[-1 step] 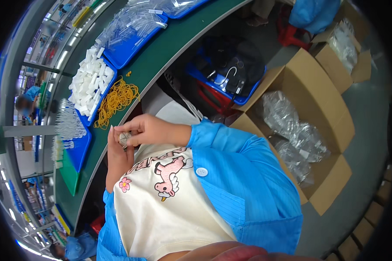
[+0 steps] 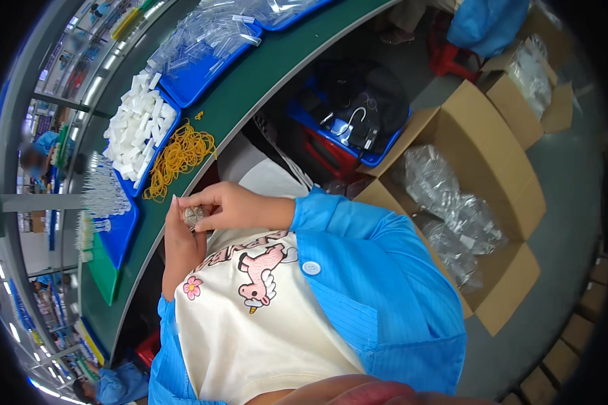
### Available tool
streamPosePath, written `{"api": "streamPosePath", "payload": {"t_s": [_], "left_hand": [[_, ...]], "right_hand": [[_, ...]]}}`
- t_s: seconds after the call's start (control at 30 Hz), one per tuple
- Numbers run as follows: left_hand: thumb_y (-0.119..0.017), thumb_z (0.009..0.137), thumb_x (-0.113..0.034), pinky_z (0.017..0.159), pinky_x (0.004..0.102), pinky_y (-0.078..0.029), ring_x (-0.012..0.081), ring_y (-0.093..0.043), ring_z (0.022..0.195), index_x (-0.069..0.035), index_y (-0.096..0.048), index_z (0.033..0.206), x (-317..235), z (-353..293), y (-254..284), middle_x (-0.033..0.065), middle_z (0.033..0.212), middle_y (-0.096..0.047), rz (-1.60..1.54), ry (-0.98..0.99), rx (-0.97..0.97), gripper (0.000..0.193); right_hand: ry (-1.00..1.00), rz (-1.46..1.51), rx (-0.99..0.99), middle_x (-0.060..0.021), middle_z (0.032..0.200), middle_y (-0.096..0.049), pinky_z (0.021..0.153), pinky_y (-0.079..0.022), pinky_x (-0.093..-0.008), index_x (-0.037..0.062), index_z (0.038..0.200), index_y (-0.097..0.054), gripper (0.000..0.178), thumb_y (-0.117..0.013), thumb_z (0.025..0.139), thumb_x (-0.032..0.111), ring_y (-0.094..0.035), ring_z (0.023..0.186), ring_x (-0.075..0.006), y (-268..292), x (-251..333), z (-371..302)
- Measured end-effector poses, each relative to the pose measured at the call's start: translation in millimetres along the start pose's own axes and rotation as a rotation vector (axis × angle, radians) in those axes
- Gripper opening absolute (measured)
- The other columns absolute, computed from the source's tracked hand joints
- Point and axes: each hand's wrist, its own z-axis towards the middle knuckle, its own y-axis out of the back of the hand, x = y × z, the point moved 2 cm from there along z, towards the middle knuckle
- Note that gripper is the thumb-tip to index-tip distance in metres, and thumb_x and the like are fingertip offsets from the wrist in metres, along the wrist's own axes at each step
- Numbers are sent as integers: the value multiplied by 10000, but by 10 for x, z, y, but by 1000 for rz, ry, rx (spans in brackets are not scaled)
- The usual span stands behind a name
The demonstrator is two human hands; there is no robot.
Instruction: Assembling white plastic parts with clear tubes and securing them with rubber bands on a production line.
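Observation:
Both hands meet in front of my chest, just off the table's edge. Between them is a small, round, pale bundle [image 2: 193,216] with dark lines radiating across its end; what it is made of is too small to tell. My left hand [image 2: 181,236] is upright and cups the bundle from the left. My right hand [image 2: 235,205] reaches across with thumb and fingers closed on its other side. Nearest to them on the table lies a heap of yellow-orange rubber bands [image 2: 181,158].
On the green table [image 2: 284,64] stand blue trays with white blocks [image 2: 138,131], clear plastic tubes [image 2: 203,40] and thin clear spiky pieces [image 2: 105,189]. To the right, an open cardboard box [image 2: 513,162] holds clear plastic bags. A blue bin [image 2: 378,152] contains a dark bag.
The whole view has shifted very slightly. Both hands keep their places around the bundle, whose visible end looks slightly turned.

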Motion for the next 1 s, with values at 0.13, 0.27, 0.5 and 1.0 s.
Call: {"api": "streamPosePath", "payload": {"t_s": [0.13,0.27,0.5,1.0], "left_hand": [[-689,674,110,788,508,-460,437,-547,908,-50,-223,1469,115,126,30,223,1079,-552,101,-180,-32,936],[-679,621,123,795,492,-467,421,-559,942,-51,-307,1436,312,182,-12,205,1081,-568,26,-185,-54,912],[-711,624,48,791,453,-478,363,-581,907,-73,-398,1397,381,116,137,135,1069,-612,-162,-8,-65,843],[-780,755,-83,869,324,-463,220,-596,980,-40,-595,1130,1509,-435,1060,100,1073,-618,129,478,-730,421]], "right_hand": [[141,-489,-48,-91,945,-668,734,-516,-285,61,1226,-612,461,-742,785,96,-631,858,-164,-11,82,143],[335,-843,-73,-116,974,-657,751,-524,-337,27,1078,-627,349,-737,759,118,-625,871,-271,27,138,309],[186,-783,13,-144,987,-598,747,-500,-367,22,979,-595,302,-739,723,89,-589,870,-304,-26,71,405],[-141,-500,122,-142,994,-618,810,-471,-341,-17,994,-636,251,-688,811,147,-582,890,-236,567,388,220]]}}
